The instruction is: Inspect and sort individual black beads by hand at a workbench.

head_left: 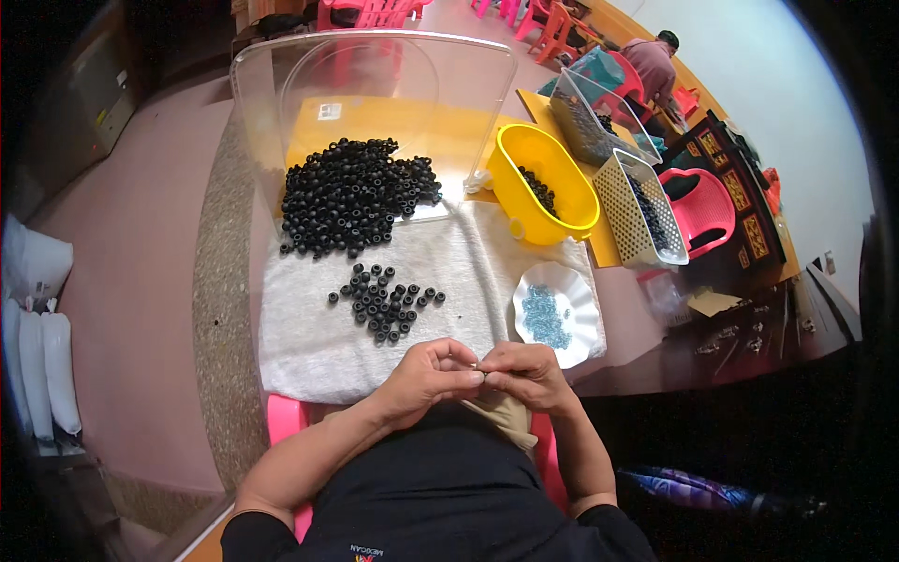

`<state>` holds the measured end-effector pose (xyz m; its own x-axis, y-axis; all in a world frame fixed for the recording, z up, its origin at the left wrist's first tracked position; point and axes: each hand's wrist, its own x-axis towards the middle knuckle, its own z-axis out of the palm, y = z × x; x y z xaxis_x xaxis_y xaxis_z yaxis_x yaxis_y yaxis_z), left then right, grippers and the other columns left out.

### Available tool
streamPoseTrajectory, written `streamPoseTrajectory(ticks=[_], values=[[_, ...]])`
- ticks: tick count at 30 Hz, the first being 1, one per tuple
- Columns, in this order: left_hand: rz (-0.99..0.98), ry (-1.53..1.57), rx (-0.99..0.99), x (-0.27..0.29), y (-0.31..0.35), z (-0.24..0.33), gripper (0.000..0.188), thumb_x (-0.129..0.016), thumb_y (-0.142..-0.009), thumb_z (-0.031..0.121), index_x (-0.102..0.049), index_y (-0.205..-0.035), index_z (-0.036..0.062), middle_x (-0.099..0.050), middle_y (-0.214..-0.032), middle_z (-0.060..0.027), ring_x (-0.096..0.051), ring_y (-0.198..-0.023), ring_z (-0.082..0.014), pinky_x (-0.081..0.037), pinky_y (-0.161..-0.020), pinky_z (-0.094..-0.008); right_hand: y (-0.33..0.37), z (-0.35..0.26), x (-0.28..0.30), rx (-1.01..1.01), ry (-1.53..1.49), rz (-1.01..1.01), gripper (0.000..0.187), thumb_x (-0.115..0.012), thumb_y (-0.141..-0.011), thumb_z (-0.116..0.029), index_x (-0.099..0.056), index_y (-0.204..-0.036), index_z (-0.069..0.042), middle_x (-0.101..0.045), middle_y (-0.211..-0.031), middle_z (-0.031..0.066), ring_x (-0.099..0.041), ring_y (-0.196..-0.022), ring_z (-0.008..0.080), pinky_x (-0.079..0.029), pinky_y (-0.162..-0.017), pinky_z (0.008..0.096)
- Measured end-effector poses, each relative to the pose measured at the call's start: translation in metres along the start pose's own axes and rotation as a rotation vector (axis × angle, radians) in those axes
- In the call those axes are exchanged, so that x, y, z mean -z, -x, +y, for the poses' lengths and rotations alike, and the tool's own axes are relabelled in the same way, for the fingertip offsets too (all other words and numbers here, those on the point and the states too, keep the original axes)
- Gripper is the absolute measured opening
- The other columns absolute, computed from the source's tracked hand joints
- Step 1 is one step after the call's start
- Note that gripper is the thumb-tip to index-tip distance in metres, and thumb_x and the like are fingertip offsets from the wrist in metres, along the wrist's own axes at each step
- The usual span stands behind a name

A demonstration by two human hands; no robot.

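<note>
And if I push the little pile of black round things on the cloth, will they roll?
The black pieces would probably scatter, since they lie loose. Some might roll, being round-sided, though the creased cloth could slow them. Each looks small beside the fingers, so probably light.

Head view, one: wide fisheye, left of a side-by-side pair worn on the person's head, looking steeply down and forward over the torso [431,478], upright, unmirrored, with forearms [590,454] entering from the lower edge. Near range: left grip [421,379] and right grip [532,377] low at centre, cloth [300,318] just beyond, seen from above. Farther range: clear bin [473,84] standing higher in frame, floor [122,234] along the left, chairs [370,14] and another person [648,61] small toward the top, wall [796,75] at upper right, straight edges bowed toward a dark rim.
</note>
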<state>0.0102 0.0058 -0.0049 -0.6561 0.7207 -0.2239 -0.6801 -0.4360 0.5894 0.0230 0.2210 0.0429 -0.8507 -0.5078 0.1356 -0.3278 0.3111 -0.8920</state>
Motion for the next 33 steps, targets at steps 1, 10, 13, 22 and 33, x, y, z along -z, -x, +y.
streamPoseTrajectory(ticks=[1,10,13,22,33], values=[[-0.009,0.003,-0.010,0.001,0.000,-0.002,0.022,-0.069,-0.087,0.006,-0.057,-0.104,0.0023,-0.066,-0.096,-0.0076,-0.067,-0.084,-0.0156,-0.056,-0.077,-0.0278,-0.001,-0.001,0.000,-0.010,-0.001,-0.016,0.013,-0.068,-0.084,0.003,-0.069,-0.097,0.003,-0.068,-0.085,0.0111,-0.064,-0.076,0.0171,-0.050,-0.067,0.0270],[0.142,0.131,-0.175,0.000,-0.002,0.000,0.015,-0.066,-0.088,0.004,-0.056,-0.100,0.0034,-0.066,-0.093,-0.0084,-0.066,-0.085,-0.0161,-0.057,-0.079,-0.0318,-0.010,-0.005,-0.041,0.185,0.483,0.316,0.038,-0.067,-0.082,0.006,-0.062,-0.119,-0.003,-0.066,-0.092,0.0146,-0.066,-0.077,0.0242,-0.051,-0.066,0.0299],[0.190,0.142,-0.229,-0.002,-0.002,0.004,0.013,-0.066,-0.089,0.005,-0.057,-0.099,0.0043,-0.066,-0.093,-0.0072,-0.066,-0.085,-0.0158,-0.057,-0.080,-0.0323,-0.021,-0.009,-0.032,0.092,0.209,0.207,0.035,-0.067,-0.084,0.003,-0.063,-0.118,-0.003,-0.066,-0.091,0.0136,-0.066,-0.078,0.0218,-0.051,-0.066,0.0296],[0.234,0.114,-0.264,0.002,-0.002,0.007,0.014,-0.068,-0.088,0.008,-0.061,-0.100,0.0053,-0.066,-0.090,-0.0039,-0.065,-0.079,-0.0140,-0.055,-0.077,-0.0297,-0.134,0.024,0.010,0.041,0.436,0.228,0.014,-0.067,-0.087,-0.010,-0.070,-0.098,-0.003,-0.065,-0.078,0.0112,-0.062,-0.066,0.0193,-0.049,-0.061,0.0316],[0.242,0.164,-0.269,0.003,-0.001,0.010,0.011,-0.069,-0.088,0.006,-0.062,-0.096,0.0041,-0.066,-0.088,-0.0052,-0.064,-0.078,-0.0130,-0.056,-0.076,-0.0302,-0.228,0.075,-0.001,-0.053,0.998,0.119,0.016,-0.054,-0.086,-0.010,-0.058,-0.101,-0.009,-0.059,-0.095,0.0164,-0.064,-0.080,0.0385,-0.051,-0.070,0.0479]])
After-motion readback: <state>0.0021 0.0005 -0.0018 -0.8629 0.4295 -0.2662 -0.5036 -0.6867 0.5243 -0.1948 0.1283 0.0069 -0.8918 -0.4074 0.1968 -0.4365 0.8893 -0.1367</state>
